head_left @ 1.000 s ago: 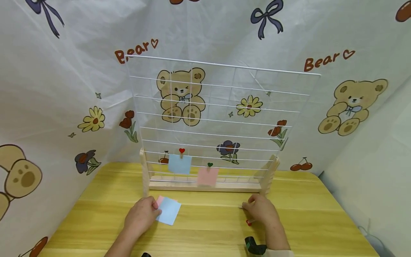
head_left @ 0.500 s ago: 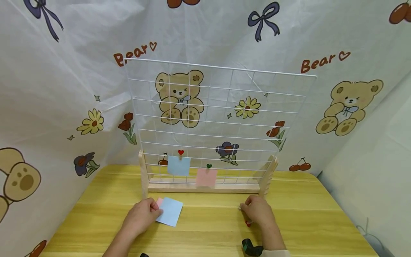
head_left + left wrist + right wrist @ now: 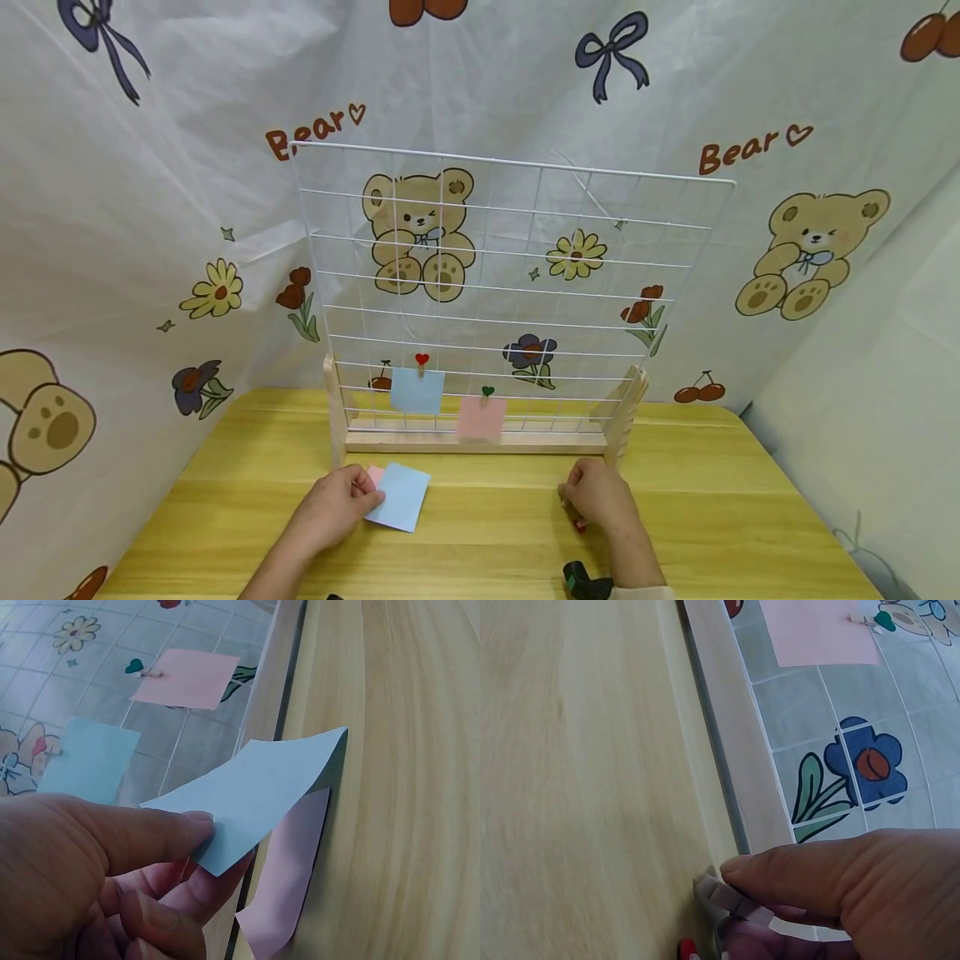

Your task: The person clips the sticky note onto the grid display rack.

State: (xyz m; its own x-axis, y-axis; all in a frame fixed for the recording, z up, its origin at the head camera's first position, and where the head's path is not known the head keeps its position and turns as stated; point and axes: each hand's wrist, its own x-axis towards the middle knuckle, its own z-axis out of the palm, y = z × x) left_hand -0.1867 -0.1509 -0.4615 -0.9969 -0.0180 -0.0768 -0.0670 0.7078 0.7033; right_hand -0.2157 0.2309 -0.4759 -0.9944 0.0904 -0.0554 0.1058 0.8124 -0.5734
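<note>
My left hand [image 3: 337,504] pinches a light blue square of paper [image 3: 255,787] between thumb and fingers. Partly behind that paper, a pink sheet [image 3: 289,870] stands out near the tabletop. On the right, my other hand [image 3: 600,496] holds a small wooden clothespin [image 3: 739,901] with thumb and fingers, close over the table. A red-topped clip [image 3: 688,949] lies just below those fingers, partly cut off in the right wrist view. Ahead is a white wire grid [image 3: 487,317], where a blue note [image 3: 417,392] hangs from a red-heart clip and a pink note [image 3: 482,418] from a green-heart clip.
A wooden base [image 3: 480,442] holds up the grid at the back of the wood-grain table [image 3: 480,550]. Near my right forearm lies a black object [image 3: 587,582]. Behind everything hangs a white cloth [image 3: 510,108] printed with bears and flowers.
The clothespin in my right hand has tipped downward and the fingers have closed in toward the red clip. My left hand and its blue paper have shifted slightly right.
</note>
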